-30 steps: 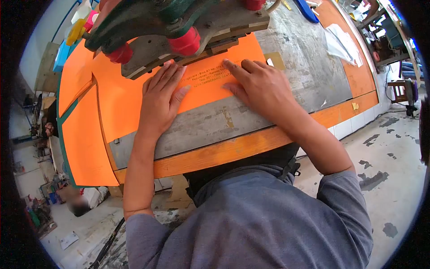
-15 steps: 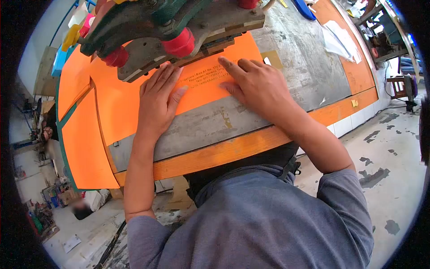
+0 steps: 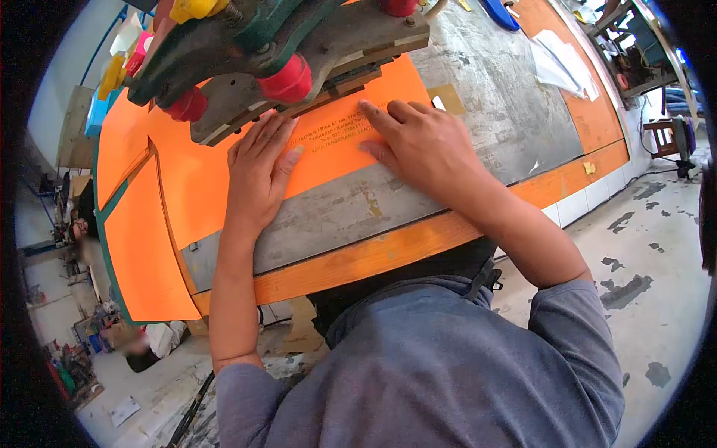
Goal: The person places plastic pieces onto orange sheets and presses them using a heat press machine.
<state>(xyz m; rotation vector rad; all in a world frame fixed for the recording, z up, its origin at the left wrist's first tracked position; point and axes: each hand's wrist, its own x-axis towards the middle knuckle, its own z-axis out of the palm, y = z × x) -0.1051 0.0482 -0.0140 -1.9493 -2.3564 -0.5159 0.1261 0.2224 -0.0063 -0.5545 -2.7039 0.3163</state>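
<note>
A large orange sheet point(image 3: 198, 190) with dark printed lines of text lies on the grey metal plate point(image 3: 328, 216), its far part under the press head point(image 3: 254, 93). My left hand point(image 3: 258, 168) rests flat on the sheet left of the text, thumb apart and fingertips at the press's near edge. To the right of the text, my right hand point(image 3: 426, 145) touches the sheet with index finger and thumb spread, its other fingers bent. Neither hand grips anything.
More orange sheets point(image 3: 146, 257) lie at the left on a green surface. Clear plastic point(image 3: 560, 67) and a blue-handled tool point(image 3: 499, 13) are at the upper right. A wooden edge point(image 3: 373, 254) borders the plate. Another person is partly visible at lower left.
The view has shifted slightly, so press, sheet and both hands appear a little further left. Both hands keep nearly the same place on the sheet.
</note>
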